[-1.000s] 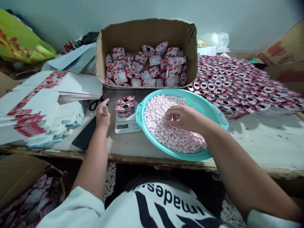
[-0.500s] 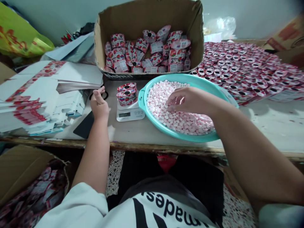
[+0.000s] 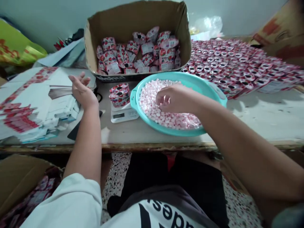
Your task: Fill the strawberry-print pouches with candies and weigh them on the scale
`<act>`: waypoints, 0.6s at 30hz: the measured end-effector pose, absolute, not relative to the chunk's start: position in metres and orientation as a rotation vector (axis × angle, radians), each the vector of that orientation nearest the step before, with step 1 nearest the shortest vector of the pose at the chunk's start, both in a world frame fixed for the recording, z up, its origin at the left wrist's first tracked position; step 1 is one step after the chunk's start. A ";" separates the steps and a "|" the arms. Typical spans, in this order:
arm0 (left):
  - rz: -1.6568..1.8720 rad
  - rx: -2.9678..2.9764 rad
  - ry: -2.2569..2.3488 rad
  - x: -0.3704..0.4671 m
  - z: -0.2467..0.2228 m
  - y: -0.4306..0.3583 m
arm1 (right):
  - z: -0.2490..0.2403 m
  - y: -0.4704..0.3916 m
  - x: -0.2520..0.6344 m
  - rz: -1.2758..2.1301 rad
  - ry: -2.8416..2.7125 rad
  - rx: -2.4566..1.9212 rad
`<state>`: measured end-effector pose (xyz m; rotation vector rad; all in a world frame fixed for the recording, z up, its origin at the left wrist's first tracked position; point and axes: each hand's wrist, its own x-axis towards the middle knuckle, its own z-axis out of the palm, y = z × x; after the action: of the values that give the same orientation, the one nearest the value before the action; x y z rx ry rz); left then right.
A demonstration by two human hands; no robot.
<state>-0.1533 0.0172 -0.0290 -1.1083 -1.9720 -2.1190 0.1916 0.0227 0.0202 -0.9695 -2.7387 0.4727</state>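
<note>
My right hand [image 3: 174, 98] is over the pale pink candies [image 3: 152, 109] that fill much of a turquoise oval basin [image 3: 163, 128]. Its fingers curl inward with the thumb close to them, and what they hold is hidden. My left hand [image 3: 83, 90] is raised palm up, fingers apart and nothing in it, beside a stack of white folded cartons [image 3: 61, 91]. Between the hands stands a white digital scale [image 3: 123, 115]. Two strawberry-print packs [image 3: 119, 95] sit on it, dark openings facing up.
Behind the basin, a cardboard box [image 3: 137, 19] holds several strawberry-print packs. Many similar packs [image 3: 228, 63] stand in rows at the right. Black scissors [image 3: 98, 96] lie left of the scale. Another box of packs [image 3: 26, 177] is below the table edge at lower left.
My left hand has moved up and left, away from the scale and over toward the white cartons. My right hand stays over the candies, fingers still curled. The view has shifted slightly.
</note>
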 end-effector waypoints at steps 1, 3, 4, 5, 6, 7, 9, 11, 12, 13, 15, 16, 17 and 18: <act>-2.151 -1.103 -1.979 -0.158 -0.021 0.027 | 0.019 0.025 0.192 0.505 -2.735 -0.954; -2.181 -1.093 -2.005 -0.167 -0.014 0.045 | 0.017 0.030 0.194 0.576 -2.716 -0.942; -2.182 -1.104 -2.008 -0.170 -0.015 0.051 | 0.017 0.032 0.196 0.599 -2.704 -0.943; -2.182 -1.134 -1.998 -0.174 -0.020 0.056 | 0.016 0.032 0.197 0.611 -2.687 -0.938; -2.186 -1.191 -1.986 -0.176 -0.027 0.058 | 0.017 0.032 0.197 0.614 -2.660 -0.924; -2.194 -1.284 -1.967 -0.179 -0.036 0.060 | 0.017 0.031 0.197 0.614 -2.625 -0.903; -2.181 -1.484 -1.921 -0.184 -0.054 0.061 | 0.020 0.028 0.196 0.618 -2.537 -0.860; -2.123 -1.598 -1.867 -0.188 -0.067 0.061 | 0.024 0.026 0.192 0.609 -2.454 -0.847; -2.083 -1.631 -1.844 -0.190 -0.070 0.061 | 0.028 0.025 0.190 0.595 -2.423 -0.852; -2.032 -1.662 -1.830 -0.190 -0.072 0.060 | 0.032 0.026 0.186 0.578 -2.398 -0.862; -1.886 -1.772 -1.841 -0.189 -0.070 0.056 | 0.044 0.030 0.175 0.532 -2.365 -0.886; -1.802 -1.830 -1.846 -0.188 -0.068 0.053 | 0.051 0.033 0.167 0.507 -2.362 -0.897; -1.726 -1.879 -1.836 -0.187 -0.066 0.050 | 0.057 0.038 0.156 0.477 -2.364 -0.899; -1.665 -1.917 -1.811 -0.185 -0.063 0.046 | 0.063 0.044 0.144 0.452 -2.370 -0.888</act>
<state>-0.1854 0.0463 -0.0633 -1.9173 -1.8107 -1.6652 0.1438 0.0440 0.0631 -0.8880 -2.3702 0.4517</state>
